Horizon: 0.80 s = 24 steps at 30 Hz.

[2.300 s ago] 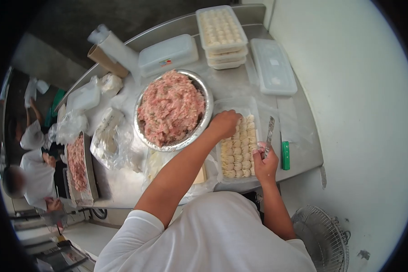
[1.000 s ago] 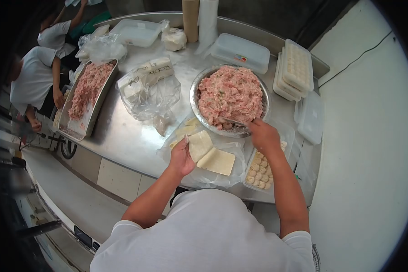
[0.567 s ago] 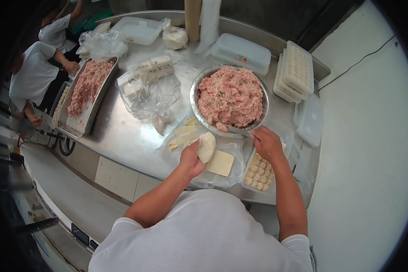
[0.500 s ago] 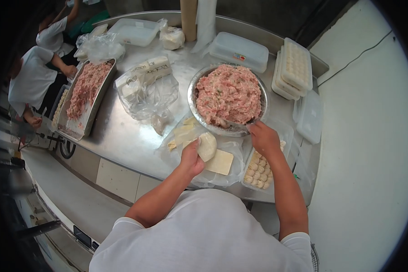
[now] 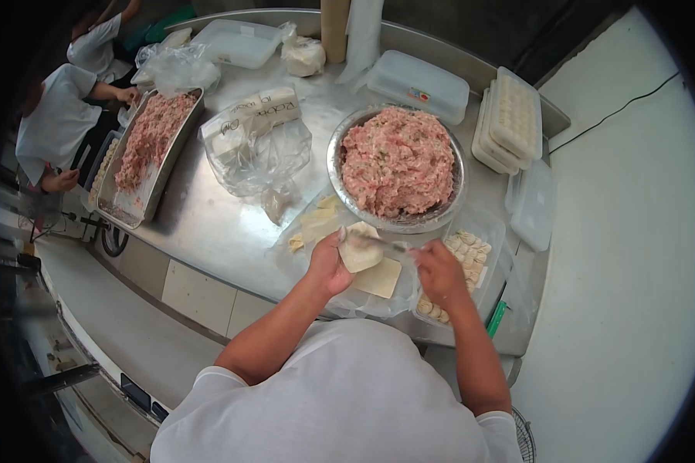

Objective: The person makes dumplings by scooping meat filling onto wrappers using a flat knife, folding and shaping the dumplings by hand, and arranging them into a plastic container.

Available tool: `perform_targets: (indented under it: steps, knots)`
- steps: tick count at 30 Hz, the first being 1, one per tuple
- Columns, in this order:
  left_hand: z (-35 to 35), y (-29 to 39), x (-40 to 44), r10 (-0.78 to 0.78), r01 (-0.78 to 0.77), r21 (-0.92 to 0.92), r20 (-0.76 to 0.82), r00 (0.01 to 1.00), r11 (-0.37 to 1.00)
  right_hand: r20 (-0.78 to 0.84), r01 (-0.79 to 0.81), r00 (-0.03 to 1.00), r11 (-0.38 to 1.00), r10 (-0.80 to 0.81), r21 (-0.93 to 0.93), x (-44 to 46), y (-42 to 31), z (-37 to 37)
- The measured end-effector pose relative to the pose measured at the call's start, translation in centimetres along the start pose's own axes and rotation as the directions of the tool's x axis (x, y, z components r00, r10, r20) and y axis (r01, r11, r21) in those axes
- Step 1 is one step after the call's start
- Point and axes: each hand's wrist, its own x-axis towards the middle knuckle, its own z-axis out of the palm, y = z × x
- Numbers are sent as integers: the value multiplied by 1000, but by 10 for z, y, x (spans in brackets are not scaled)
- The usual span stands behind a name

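Note:
My left hand (image 5: 330,266) is closed on the edge of a pale dumpling wrapper (image 5: 360,253) lying across its fingers. In my right hand (image 5: 442,276) is a thin metal utensil (image 5: 394,246), likely a spoon or spreader, blurred; its tip is over the wrapper. Just beyond both hands stands a steel bowl (image 5: 334,171) heaped with minced meat filling (image 5: 398,158). A stack of square wrappers (image 5: 380,278) lies on a plastic sheet (image 5: 284,248) beneath my hands. To the right, partly behind my right hand, is a plastic container with folded dumplings (image 5: 466,248).
A green-handled tool (image 5: 497,317) lies at the right edge. Lidded containers (image 5: 510,116) are stacked back right beside the wall. Bagged wrapper packs (image 5: 255,139) lie left of the bowl. Farther left is a metal tray (image 5: 159,181) of filling, with two other people beside it.
My right hand has moved from the bowl's rim back and down, bringing the utensil over the wrapper. The wrapper in my left hand now faces up more. More dumplings show in the container.

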Motion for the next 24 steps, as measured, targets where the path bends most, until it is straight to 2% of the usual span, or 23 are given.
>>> perform_targets:
  steps: [3,4,6,7,8,9,10,11,12,13,15,19,21,22,24]
  knots:
    - [-10,7,3,45,-46,91,20,999,995,38,-99,995,994,97,54,-17,-9,13]
    - [-8,8,0,40,-42,96,16,999,994,58,-118,991,993,119,-13,-18,-12,7]
    - [-1,11,-7,225,-187,160,-274,935,969,67,-148,986,986,153,-76,-19,-18,-5]
    - [-1,14,-8,219,-177,168,-274,937,970,39,-172,983,972,180,-163,-17,-19,-13]
    - [-2,19,-10,262,-176,328,-241,934,928,10,-194,979,949,203,-248,-16,-18,-18]
    - [-3,24,-10,302,-177,476,-199,932,862,6,-199,978,948,207,-247,-14,-16,-20]
    - [-11,28,-4,302,-178,478,-197,933,860,49,-194,974,930,220,-312,-10,-13,-23]
    - [-25,30,7,271,-130,735,-77,959,666,91,-183,968,909,233,-375,-6,-11,-24]
    - [-33,31,14,200,-105,913,26,979,395,88,-183,969,908,232,-376,-3,-8,-21]
    - [-31,30,15,199,-109,913,32,979,393,98,-145,977,923,192,-357,0,-2,-12]
    - [-28,27,20,122,-76,991,62,991,111,102,-106,984,934,149,-341,2,6,2]
    - [-27,25,21,168,-100,990,82,982,104,85,-86,990,961,112,-261,1,10,20]
    - [-15,27,6,152,-187,878,132,979,441,-2,-162,987,978,164,-132,-4,10,20]
    - [-13,31,0,157,-186,877,128,979,443,3,-159,987,979,160,-130,-6,6,16]
    - [-11,40,-13,140,-160,574,80,987,803,-61,-172,984,985,170,-30,-11,-3,2]
